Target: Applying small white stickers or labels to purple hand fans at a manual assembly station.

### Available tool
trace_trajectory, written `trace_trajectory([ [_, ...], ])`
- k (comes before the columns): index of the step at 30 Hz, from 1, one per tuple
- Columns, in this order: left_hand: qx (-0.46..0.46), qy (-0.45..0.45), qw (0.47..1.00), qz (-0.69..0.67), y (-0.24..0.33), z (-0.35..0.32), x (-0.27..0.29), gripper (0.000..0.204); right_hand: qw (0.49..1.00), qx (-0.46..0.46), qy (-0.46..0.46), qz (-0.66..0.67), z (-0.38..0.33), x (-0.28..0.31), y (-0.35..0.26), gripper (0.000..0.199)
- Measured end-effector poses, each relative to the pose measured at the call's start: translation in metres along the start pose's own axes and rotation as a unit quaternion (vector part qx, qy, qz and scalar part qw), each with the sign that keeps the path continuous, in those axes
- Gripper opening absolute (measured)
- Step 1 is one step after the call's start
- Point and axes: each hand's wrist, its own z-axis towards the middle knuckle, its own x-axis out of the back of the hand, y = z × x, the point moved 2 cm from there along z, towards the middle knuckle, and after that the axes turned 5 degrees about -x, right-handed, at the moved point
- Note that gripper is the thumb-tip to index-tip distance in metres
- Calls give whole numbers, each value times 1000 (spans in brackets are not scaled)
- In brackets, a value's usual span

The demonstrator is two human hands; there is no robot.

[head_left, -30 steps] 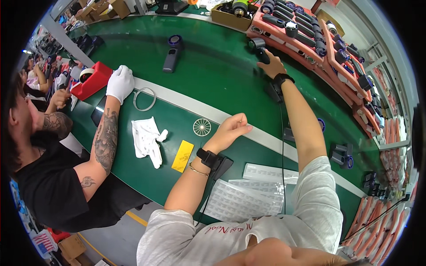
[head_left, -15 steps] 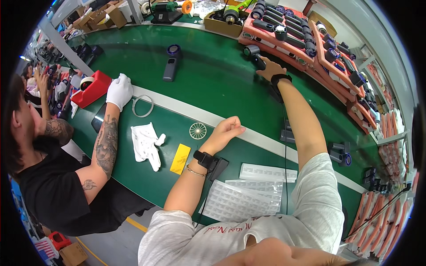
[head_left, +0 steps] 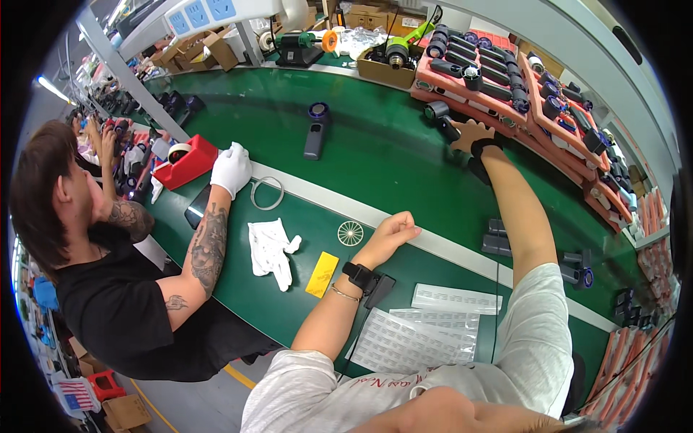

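Note:
My right hand reaches far across the green bench, its fingers wrapped round the handle of a dark grey handheld fan. The fan's round head points away to the left; part of its handle is hidden under my fingers. My left hand rests near the pale strip along the bench, fingers curled in and thumb laid forward, with nothing visible in it. Close to its left lies a pale spoked disc. A yellow card is beside my left forearm, and printed label sheets lie between my arms.
At the back right, orange trays hold several dark devices. Another grey fan lies mid-bench. To the left are a white glove, a grey ring, a red tape dispenser and a co-worker's gloved hand.
The whole view has shifted, so everything appears lower and further right. My right hand keeps its hold on the fan, and my left hand stays in nearly the same place.

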Motion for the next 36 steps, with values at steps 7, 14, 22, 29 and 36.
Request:
trace_trajectory([
  [7,-1,-3,1000,9,1,5,-2,27,997,-15,-54,45,8,10,15,75],
  [14,-27,-1,999,32,1,3,1,25,997,-1,-32,67,3,-9,18,75],
  [22,-34,-27,999,20,-1,9,-9,25,975,-33,109,189,23,-69,54,53],
  [29,-21,14,999,31,-5,4,3,24,521,-7,-259,813,-7,-75,95,42],
  [36,-18,14,999,26,-6,5,3,24,394,85,9,915,-57,-21,185,34],
])
